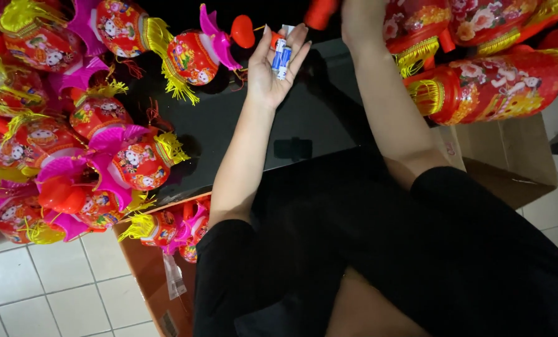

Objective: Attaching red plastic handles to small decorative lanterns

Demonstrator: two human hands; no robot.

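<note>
From my feed, red paper lanterns (135, 159) with pink and yellow fringe crowd the left of the dark table (316, 118). My left hand (277, 65) lies palm-up, fingers loosely cupped under two small blue-and-white batteries (281, 57); I'd keep that palm level so they don't roll. My right hand (360, 19) is cut off at the frame's top, so I cannot tell its grip. More lanterns (497, 84) sit right.
</note>
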